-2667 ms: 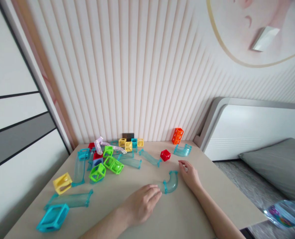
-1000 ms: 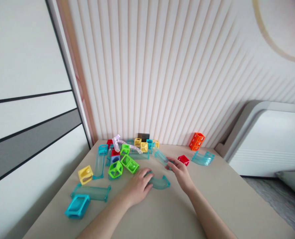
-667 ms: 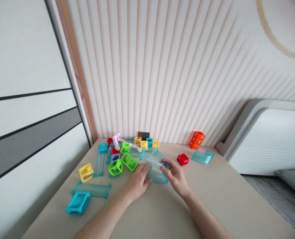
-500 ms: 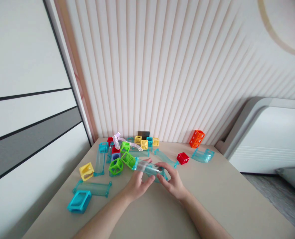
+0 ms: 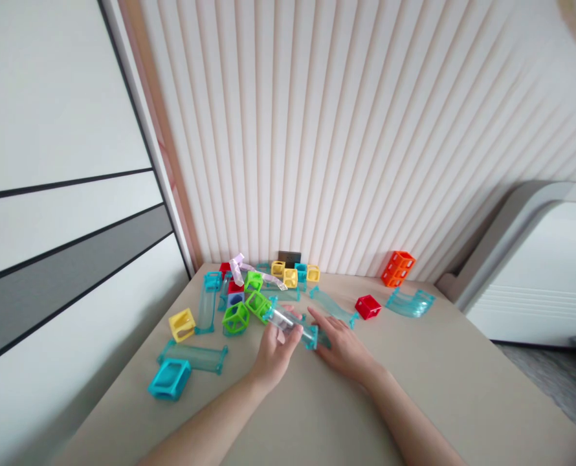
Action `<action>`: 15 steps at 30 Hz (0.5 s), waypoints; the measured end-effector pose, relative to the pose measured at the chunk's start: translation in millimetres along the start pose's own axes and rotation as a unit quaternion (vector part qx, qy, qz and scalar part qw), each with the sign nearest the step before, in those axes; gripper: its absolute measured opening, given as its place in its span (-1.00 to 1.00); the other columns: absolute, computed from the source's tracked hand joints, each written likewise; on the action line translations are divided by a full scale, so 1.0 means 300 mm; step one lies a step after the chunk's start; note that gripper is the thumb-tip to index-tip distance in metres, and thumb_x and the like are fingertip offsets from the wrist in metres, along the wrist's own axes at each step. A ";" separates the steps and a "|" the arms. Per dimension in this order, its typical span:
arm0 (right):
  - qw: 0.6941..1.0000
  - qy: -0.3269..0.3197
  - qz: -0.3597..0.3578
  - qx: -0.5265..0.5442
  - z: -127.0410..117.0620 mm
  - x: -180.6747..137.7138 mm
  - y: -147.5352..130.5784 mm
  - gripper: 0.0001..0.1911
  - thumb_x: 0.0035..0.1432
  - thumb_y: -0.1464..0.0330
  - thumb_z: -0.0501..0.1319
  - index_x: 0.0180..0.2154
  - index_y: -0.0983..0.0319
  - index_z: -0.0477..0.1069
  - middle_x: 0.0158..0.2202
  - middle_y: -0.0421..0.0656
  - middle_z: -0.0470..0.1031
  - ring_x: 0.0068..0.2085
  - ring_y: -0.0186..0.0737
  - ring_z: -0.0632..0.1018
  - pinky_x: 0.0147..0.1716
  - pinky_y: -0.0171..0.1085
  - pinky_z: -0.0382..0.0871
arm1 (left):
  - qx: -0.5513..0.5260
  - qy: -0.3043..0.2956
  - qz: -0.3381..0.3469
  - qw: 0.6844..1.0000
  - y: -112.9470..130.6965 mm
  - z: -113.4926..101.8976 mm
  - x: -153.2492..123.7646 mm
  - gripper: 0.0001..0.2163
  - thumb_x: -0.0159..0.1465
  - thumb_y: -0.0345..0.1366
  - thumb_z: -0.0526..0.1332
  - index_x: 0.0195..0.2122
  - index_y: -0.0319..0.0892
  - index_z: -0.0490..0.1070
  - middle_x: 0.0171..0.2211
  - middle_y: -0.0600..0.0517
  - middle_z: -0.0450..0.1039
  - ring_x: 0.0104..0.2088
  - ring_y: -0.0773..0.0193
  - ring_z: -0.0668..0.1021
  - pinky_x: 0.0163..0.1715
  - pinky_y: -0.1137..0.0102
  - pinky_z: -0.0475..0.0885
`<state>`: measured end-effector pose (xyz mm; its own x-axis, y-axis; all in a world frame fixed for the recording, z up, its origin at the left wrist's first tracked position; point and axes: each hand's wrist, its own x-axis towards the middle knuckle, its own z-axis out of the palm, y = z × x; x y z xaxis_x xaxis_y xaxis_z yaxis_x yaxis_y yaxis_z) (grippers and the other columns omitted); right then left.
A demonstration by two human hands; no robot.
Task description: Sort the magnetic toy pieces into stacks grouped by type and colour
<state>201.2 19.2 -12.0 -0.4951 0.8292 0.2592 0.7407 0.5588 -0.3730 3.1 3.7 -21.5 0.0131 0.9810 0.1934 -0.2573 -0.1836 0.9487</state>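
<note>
My left hand [image 5: 274, 353] is closed around a clear track piece [image 5: 290, 322] with teal ends, thumb on top and fingers underneath. The piece slants down to the right, held above the table. Just beyond its lower end, my right hand [image 5: 343, 343] is palm down with its fingers stretched forward. Something teal [image 5: 323, 338] shows partly beneath those fingers; most of it is hidden. Green cube frames [image 5: 257, 304] lie right behind the held piece's far end. A curved clear teal track [image 5: 334, 306] rests beyond my right fingertips, beside a red cube frame [image 5: 368, 307].
On the table [image 5: 312, 414], a blue square frame [image 5: 170, 379], a teal track [image 5: 198, 358] and a yellow cube frame [image 5: 182, 324] lie at left. An orange stack [image 5: 398, 268] and a bent teal track [image 5: 411, 303] are at right. A ribbed wall [image 5: 317, 129] rises behind.
My right hand has let go of the clear track piece and moved down to its right, fingers now flatter. The piece stays in my left hand, tilted more steeply. The view has shifted slightly.
</note>
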 end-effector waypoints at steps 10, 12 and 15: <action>0.986 0.165 0.029 -0.006 -0.006 0.029 0.017 -0.70 0.36 0.33 0.06 0.03 0.23 0.45 -0.02 0.05 0.55 0.01 0.04 0.54 0.00 0.02 0.42 | -0.080 -0.027 -0.053 0.995 -0.005 0.020 0.010 -0.59 0.07 -0.17 0.44 -0.11 -0.16 0.38 -0.10 -0.07 0.54 -0.04 0.11 0.59 0.03 0.21 0.43; 0.983 0.172 0.017 0.068 -0.014 0.017 -0.012 -0.69 0.39 0.28 0.04 0.05 0.19 0.43 -0.03 0.01 0.56 -0.02 -0.04 0.56 -0.04 -0.08 0.47 | -0.088 -0.021 -0.050 0.995 -0.001 0.018 0.012 -0.61 0.08 -0.19 0.44 -0.13 -0.14 0.36 -0.12 -0.04 0.54 -0.10 0.15 0.61 0.01 0.22 0.44; 0.984 0.135 -0.015 0.116 -0.013 0.002 -0.050 -0.66 0.35 0.22 0.12 0.10 0.18 0.38 0.02 0.01 0.53 0.03 -0.05 0.54 -0.01 -0.12 0.46 | -0.107 -0.009 -0.056 0.993 0.008 0.015 0.013 -0.63 0.09 -0.21 0.44 -0.15 -0.11 0.32 -0.12 0.01 0.54 -0.13 0.18 0.62 0.00 0.23 0.44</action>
<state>191.6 11.1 -2.9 -0.3527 0.7976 0.4893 0.5887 0.5956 -0.5465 6.9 6.7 -17.4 0.0693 0.9930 0.0954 -0.4520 -0.0540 0.8904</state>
